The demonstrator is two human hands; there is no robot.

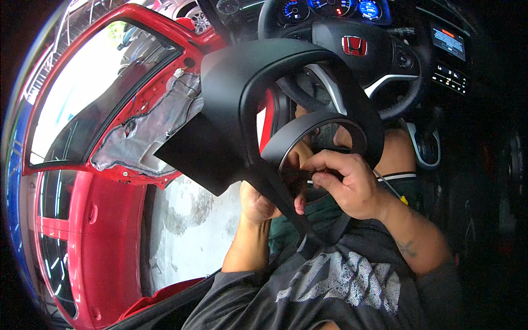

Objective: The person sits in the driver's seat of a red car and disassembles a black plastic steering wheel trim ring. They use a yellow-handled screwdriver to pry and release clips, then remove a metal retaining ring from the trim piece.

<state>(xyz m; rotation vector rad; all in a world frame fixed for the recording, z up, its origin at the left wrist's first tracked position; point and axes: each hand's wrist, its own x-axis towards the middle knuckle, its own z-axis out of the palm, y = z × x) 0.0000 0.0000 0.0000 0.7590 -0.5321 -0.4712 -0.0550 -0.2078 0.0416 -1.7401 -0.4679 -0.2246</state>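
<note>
A large black dashboard trim panel (286, 48), with rounded openings like an instrument cluster surround, is tilted over my lap. My left hand (257, 202) supports it from underneath at its lower left, with some fingers showing through an opening. Closed in a pinch, my right hand (349, 184) works at the lower rim of the round ring (316, 124). What lies between its thumb and forefinger is dark and too hidden to name. A flat black square piece (201, 151) sticks out from the panel's left side.
Ahead is a steering wheel (357, 47) below lit gauges (330, 6). A lit screen (448, 43) and the gear shifter (426, 143) are to the right. On the left, the red car door (181, 58) stands open, its inner liner (154, 124) exposed.
</note>
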